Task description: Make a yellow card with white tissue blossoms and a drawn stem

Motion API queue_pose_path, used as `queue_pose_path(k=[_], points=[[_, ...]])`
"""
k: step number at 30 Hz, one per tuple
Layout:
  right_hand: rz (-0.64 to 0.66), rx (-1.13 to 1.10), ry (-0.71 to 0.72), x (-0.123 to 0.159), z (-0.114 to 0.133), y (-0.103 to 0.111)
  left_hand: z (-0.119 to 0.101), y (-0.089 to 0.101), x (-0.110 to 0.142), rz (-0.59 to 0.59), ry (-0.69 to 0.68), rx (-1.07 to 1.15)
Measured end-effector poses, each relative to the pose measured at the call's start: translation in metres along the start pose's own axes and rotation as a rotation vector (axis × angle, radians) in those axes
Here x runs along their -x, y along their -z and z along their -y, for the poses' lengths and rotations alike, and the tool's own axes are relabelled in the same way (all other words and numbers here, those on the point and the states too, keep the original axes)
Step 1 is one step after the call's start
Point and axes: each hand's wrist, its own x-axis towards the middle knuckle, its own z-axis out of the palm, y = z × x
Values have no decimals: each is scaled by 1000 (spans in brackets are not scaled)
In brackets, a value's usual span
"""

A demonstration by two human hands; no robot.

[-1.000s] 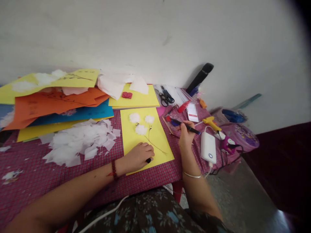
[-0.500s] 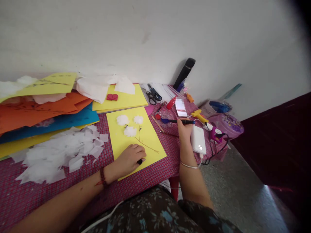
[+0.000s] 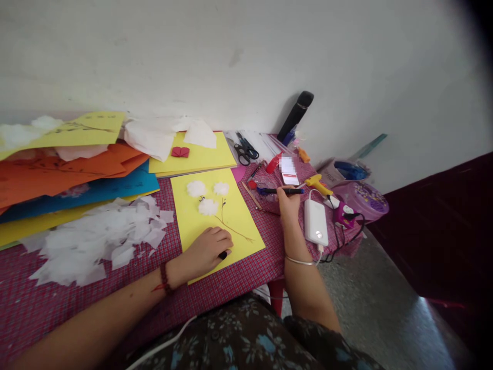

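My left hand (image 3: 208, 249) rests on a yellow sheet (image 3: 241, 234), fingers curled together, with a small black thing (image 3: 222, 255) at the thumb that I cannot make out. On that sheet are white fluffy puffs (image 3: 208, 207) and a thin brown drawn branch (image 3: 234, 230). To the right, my right hand (image 3: 288, 203) is closed around a dark pen (image 3: 290, 191) with a blue end, held level above the tablecloth. Just right of this hand lies a white power bank (image 3: 316, 222) with a cable; a phone (image 3: 288, 170) lies beyond it.
White paper scraps (image 3: 103, 236) are piled at left, below stacked coloured sheets (image 3: 69, 169). Black-handled scissors (image 3: 246, 150), a yellow glue gun (image 3: 318, 184), a purple plug block (image 3: 344, 215) with cords and a pink tub (image 3: 362, 200) stand along the back and right.
My right hand has shifted slightly left with the pen, away from the power bank. My left hand stays on the yellow sheet. The camera view has moved a little.
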Motion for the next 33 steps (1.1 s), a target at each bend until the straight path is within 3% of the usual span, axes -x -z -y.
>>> queue_pose_path(k=[3, 10, 15, 18, 33], points=[[75, -16, -21, 1, 0, -4, 0, 0, 1, -16, -8, -1], [54, -190, -15, 21, 13, -14, -1, 1, 2, -38, -10, -10], [351, -274, -63, 68, 37, -31, -1, 2, 2, -35, -23, -50], [453, -261, -67, 88, 42, -40, -1, 1, 2, -32, -22, -67], [464, -204, -56, 94, 39, -46, -1, 0, 2, -33, -32, -75]])
